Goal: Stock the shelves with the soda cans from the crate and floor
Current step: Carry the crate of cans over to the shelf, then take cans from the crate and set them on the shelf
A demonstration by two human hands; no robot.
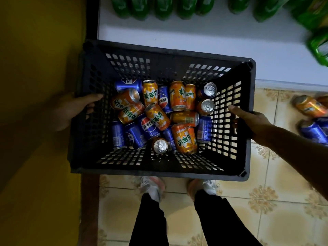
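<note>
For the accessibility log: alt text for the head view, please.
A person's left hand and right hand grip opposite sides of a black crate filled with orange and blue soda cans. More cans on the floor lie at right; green bottles line the white shelf ahead.

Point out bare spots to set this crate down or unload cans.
Free: the white shelf strip between the green bottles and the crate's far rim; the tiled floor right of the shoes. Crowded: the crate bottom, packed with cans; loose cans on the floor far right. Both hands, left and right, grip the crate.
</note>
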